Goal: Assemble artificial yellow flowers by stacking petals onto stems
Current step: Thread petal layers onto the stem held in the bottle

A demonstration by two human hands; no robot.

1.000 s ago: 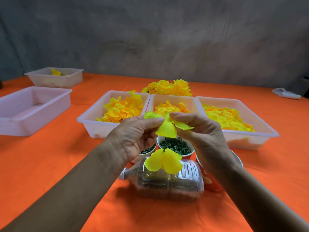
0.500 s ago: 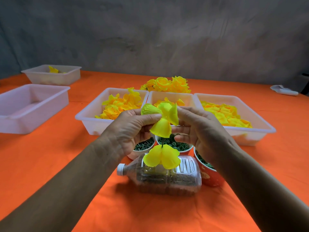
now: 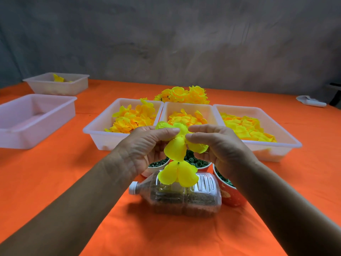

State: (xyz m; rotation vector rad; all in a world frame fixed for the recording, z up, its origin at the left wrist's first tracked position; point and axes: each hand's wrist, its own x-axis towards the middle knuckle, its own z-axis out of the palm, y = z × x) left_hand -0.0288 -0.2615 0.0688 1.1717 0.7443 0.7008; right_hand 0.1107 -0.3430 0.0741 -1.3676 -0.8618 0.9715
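An orange table [image 3: 55, 182] is carrying three white trays [image 3: 103, 133] of loose yellow petals [image 3: 132, 119] across the middle, with finished flowers [image 3: 184, 95] lying just beyond them. Near the person, a clear bottle [image 3: 180, 198] is lying on its side. Above it, the left hand [image 3: 147, 150] and right hand [image 3: 219, 145] are both pinching an upper petal layer [image 3: 175, 148], threading it down a thin stem [image 3: 178, 163] toward a lower petal layer [image 3: 178, 175] already seated. The stem is barely showing; if the pinch is pulling sideways, the petal's hole may be tearing or the stem bending, and the lower layer could be slipping off.
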